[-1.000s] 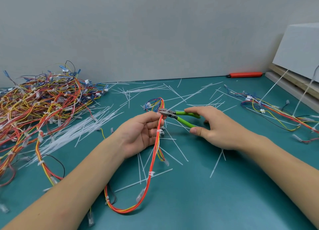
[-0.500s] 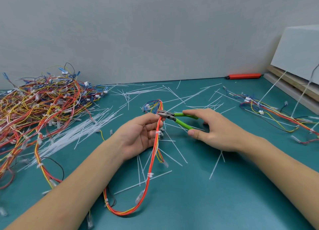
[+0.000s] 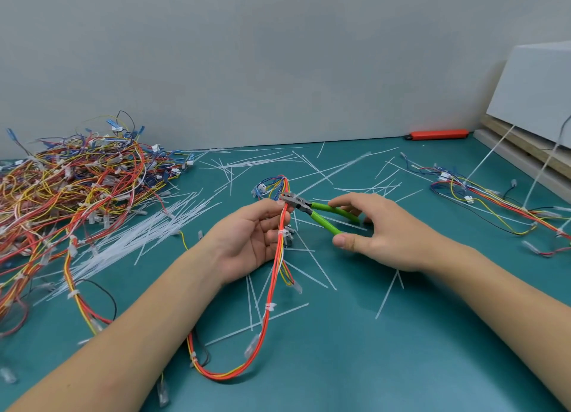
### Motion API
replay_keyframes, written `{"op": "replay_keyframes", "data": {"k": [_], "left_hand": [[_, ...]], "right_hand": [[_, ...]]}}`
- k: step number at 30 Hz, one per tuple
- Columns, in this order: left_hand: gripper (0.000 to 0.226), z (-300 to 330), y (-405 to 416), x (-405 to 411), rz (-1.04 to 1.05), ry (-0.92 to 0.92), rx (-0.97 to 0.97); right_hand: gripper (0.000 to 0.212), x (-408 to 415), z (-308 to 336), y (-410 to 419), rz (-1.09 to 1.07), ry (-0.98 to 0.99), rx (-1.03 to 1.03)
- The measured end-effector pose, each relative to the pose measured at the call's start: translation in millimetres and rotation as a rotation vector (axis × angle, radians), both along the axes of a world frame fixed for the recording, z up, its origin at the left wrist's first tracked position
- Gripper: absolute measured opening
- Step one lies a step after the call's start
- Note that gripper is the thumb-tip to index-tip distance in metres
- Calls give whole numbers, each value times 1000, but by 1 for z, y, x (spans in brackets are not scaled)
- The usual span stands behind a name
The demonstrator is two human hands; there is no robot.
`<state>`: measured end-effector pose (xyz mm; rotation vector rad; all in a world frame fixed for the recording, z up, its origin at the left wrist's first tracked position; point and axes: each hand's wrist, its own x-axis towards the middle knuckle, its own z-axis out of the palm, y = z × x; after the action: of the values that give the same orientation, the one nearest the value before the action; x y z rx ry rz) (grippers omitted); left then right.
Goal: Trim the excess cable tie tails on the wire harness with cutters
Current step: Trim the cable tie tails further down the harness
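Crossing the left hand's fingers (image 3: 279, 215), harness (image 3: 275, 275) meets cutters (image 3: 312, 209).

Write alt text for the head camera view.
Left hand holds a red-orange wire harness while the right hand brings green-handled cutters to it. Loose cable ties and a harness pile lie on the teal table.

- I see bare table (image 3: 355, 365) near me, between my forearms.
- A tangled wire pile (image 3: 77, 189) blocks the left side.
- Loose cable ties (image 3: 148, 235) litter the middle.
- A second harness (image 3: 494, 201) and a white box (image 3: 537, 90) crowd the right.
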<state>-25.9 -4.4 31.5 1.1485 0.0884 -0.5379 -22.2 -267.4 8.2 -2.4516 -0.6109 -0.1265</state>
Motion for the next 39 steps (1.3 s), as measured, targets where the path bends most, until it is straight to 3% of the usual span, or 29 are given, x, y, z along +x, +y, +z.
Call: {"op": "replay_keyframes", "data": {"k": [3,8,13,26,34,39], "left_hand": [[11,0,-1,0,6,6,4],[13,1,0,-1,4,5,5],[17,1,0,-1,-7,1,0],[12,0,-1,-1,-16,-24,32],[9,-1,-1,0,5,-10,6],[9,-1,1,1,20,9,-7]], "right_hand": [[66,0,0,-2,14,-15,-34],[65,1,-1,-1,13,-17,-50],[39,0,2,-1,-15,48,-11],[62,0,1,0,2,2,-70],[32,-2,7,1,1,64,-33],[50,-6,8,3,-9,35,-16]]}}
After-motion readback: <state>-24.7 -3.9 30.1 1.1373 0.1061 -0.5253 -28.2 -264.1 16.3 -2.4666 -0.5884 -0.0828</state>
